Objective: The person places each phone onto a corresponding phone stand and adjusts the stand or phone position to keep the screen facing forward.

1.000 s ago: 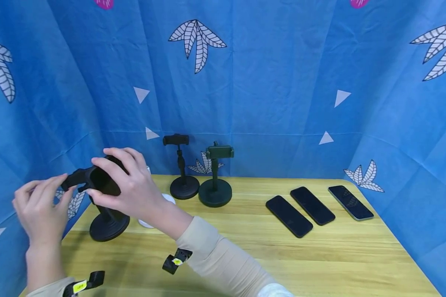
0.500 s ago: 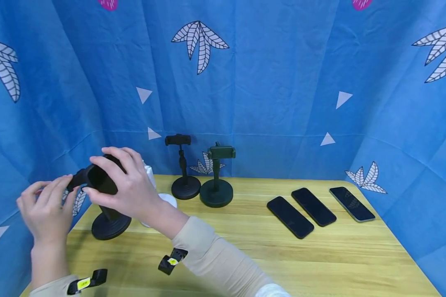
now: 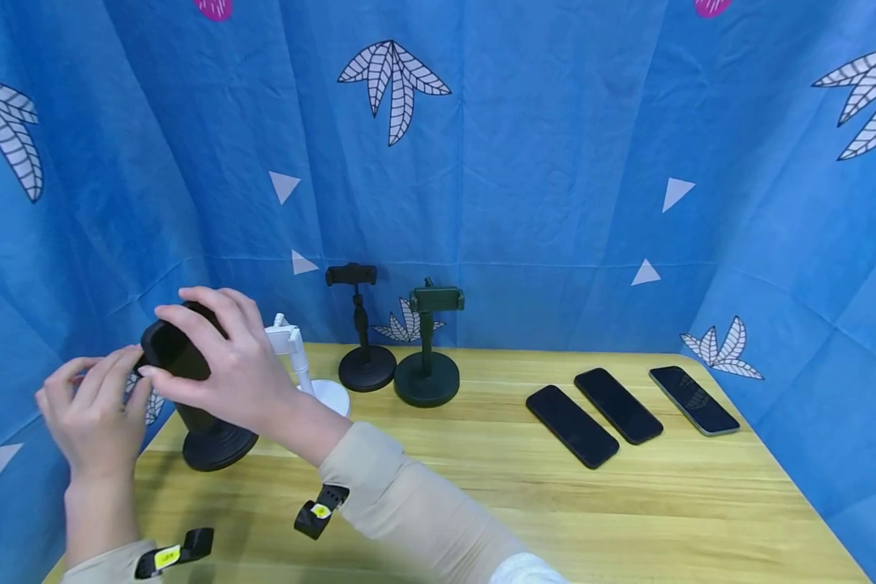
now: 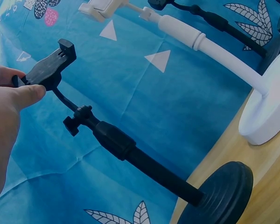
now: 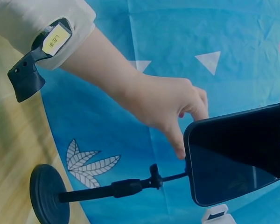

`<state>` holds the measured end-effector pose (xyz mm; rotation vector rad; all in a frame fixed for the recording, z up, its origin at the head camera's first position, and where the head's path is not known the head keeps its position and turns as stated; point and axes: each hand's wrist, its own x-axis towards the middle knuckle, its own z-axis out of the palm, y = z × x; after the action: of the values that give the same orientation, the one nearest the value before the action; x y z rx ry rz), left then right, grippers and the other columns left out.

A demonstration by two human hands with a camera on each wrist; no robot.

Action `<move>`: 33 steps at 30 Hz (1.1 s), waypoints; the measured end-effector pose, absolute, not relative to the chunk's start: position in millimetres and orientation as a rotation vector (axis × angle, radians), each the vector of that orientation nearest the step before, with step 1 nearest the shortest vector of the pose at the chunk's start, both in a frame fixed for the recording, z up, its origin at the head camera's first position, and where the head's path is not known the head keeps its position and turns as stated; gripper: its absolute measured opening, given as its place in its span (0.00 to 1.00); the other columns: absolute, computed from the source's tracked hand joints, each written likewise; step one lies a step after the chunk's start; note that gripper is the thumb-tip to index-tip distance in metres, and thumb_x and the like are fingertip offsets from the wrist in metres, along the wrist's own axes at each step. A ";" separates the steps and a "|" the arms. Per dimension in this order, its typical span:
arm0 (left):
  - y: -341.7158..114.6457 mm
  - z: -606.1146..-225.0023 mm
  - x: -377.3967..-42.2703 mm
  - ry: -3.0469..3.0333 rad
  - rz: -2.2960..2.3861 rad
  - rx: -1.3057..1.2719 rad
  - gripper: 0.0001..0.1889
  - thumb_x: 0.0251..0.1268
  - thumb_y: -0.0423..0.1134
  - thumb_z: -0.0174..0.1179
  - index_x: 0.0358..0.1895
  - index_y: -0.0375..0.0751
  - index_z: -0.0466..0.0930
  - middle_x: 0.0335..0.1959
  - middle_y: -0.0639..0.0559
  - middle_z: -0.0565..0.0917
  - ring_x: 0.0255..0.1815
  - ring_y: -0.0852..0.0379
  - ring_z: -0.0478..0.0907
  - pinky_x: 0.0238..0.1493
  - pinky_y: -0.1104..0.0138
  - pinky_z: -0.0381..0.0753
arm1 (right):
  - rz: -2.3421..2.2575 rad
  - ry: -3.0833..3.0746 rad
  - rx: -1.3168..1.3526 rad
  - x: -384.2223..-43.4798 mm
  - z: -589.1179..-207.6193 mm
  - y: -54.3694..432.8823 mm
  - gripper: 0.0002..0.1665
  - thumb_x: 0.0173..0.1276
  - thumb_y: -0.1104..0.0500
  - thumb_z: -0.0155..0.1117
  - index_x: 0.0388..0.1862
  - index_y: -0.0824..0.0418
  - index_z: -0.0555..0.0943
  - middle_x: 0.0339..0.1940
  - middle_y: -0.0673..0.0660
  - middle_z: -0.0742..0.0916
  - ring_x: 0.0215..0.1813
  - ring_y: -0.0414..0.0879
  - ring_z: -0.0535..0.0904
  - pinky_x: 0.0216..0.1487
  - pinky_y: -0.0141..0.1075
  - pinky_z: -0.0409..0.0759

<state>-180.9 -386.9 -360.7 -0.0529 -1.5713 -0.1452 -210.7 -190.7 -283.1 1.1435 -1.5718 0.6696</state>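
My left hand (image 3: 95, 410) pinches the lower end of the clamp (image 4: 46, 70) on a black phone stand, thumb and fingers on either side. The stand's round base (image 4: 224, 196) rests on the table, its pole rising to the clamp. A black smartphone (image 5: 238, 154) is gripped along its edges by my right hand (image 3: 237, 365), thumb on one side and fingers on the other. In the head view, the phone's near end overlaps my left fingertips, and phone and hands hide the clamp. Only fingertips of my right hand show at the right wrist view's edge.
Just right of the black stand is a white phone stand (image 3: 332, 397), partly behind my right hand. Farther back are another black stand (image 3: 365, 369) and a dark green one (image 3: 427, 381). Three phones (image 3: 573, 426) lie on the wooden table at right. Blue curtain encloses the back and sides.
My right hand has carried the phone left to the stand's clamp, uncovering more of the white stand. My left hand keeps its pinch on the clamp, shifting very little.
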 end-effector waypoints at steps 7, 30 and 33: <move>-389.0 -363.4 -181.5 -1.553 -0.148 -0.044 0.12 0.55 0.32 0.70 0.43 0.32 0.86 0.36 0.33 0.86 0.44 0.37 0.71 0.39 0.40 0.59 | 0.659 -1.592 1.162 -211.1 -281.2 -198.4 0.31 0.60 0.39 0.66 0.56 0.57 0.81 0.60 0.58 0.81 0.66 0.46 0.73 0.75 0.38 0.59; -393.7 -364.6 -180.2 -1.597 -0.148 -0.042 0.12 0.58 0.35 0.68 0.40 0.27 0.84 0.35 0.30 0.85 0.44 0.35 0.71 0.39 0.41 0.59 | 0.627 -1.663 1.155 -218.7 -285.1 -218.3 0.32 0.62 0.38 0.64 0.59 0.55 0.79 0.63 0.57 0.79 0.68 0.46 0.70 0.77 0.36 0.53; -393.8 -364.5 -181.8 -1.590 -0.143 -0.041 0.12 0.58 0.35 0.69 0.39 0.28 0.84 0.35 0.31 0.85 0.44 0.36 0.71 0.39 0.41 0.59 | 0.629 -1.676 1.154 -220.0 -284.3 -219.6 0.32 0.62 0.38 0.64 0.59 0.55 0.79 0.63 0.57 0.79 0.68 0.46 0.70 0.77 0.35 0.53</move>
<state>-181.8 -393.8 -364.5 -0.0405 -1.5900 -0.1431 -220.0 -219.6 -284.3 1.1536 -1.6758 0.6288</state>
